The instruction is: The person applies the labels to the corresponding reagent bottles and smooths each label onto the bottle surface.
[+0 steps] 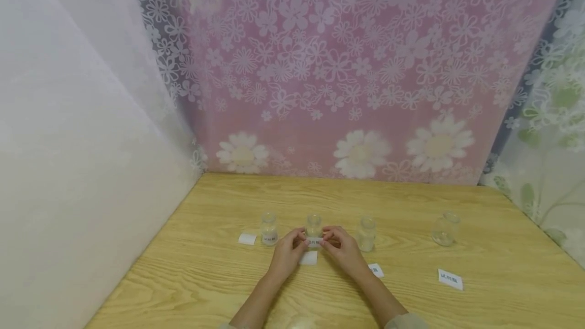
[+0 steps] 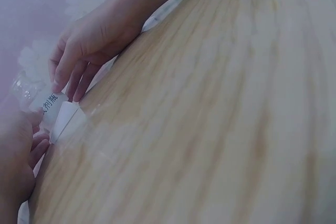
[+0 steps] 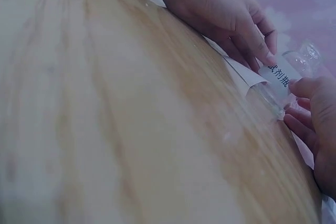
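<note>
- The white label (image 1: 314,241) lies right between the two grips, its long axis running from one to the other, across the front of the small glass bottle (image 1: 313,221).
- From where I stand, neither hand is nearer: the left hand (image 1: 288,250) has one end under its thumb, the right hand (image 1: 344,249) the other.
- Both grips are nearly closed, fingers bent, thumb and fingertips pinching the label's ends; whether its middle has stuck to the glass I can't tell.
- Just on the wearer's side of the label, between the grips, a blank white paper (image 1: 309,258) lies on the desk (image 1: 192,278).
- Beyond the left grip stands a bottle with a label on it (image 1: 269,227); beyond the right grip, two unlabelled bottles (image 1: 367,235).
</note>
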{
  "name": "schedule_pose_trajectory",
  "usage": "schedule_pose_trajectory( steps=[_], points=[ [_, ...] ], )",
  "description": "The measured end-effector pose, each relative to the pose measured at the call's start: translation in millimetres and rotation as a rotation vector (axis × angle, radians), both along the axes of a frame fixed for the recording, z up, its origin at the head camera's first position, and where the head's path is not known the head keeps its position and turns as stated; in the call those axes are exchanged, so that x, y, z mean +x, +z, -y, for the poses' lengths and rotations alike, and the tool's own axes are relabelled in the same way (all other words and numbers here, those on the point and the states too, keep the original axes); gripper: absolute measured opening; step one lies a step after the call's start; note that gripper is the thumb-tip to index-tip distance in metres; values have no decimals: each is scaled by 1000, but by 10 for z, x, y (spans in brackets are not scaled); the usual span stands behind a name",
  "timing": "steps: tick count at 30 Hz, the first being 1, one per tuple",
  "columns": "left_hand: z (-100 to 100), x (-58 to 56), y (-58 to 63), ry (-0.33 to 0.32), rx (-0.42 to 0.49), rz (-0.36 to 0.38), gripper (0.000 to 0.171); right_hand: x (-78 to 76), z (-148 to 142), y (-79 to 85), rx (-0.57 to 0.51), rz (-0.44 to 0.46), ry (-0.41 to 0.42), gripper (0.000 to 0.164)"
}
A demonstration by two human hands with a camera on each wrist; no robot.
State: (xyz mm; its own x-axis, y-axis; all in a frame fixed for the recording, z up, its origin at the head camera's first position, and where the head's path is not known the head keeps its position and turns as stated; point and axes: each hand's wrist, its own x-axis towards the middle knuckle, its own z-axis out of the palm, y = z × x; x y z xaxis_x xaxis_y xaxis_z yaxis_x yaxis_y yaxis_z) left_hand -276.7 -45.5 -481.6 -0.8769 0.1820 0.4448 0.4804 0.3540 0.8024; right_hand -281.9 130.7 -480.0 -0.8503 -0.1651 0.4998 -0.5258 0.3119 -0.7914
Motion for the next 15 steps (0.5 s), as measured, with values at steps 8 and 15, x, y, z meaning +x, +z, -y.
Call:
schedule_pose_trajectory(
  steps=[8,15],
  points=[
    [-11,-28,-8,14,20,19,9,-6,0,15,18,26,-13,15],
    [-17,-22,2,33,-9,14,10,-2,8,17,30,44,-37,14]
  ],
)
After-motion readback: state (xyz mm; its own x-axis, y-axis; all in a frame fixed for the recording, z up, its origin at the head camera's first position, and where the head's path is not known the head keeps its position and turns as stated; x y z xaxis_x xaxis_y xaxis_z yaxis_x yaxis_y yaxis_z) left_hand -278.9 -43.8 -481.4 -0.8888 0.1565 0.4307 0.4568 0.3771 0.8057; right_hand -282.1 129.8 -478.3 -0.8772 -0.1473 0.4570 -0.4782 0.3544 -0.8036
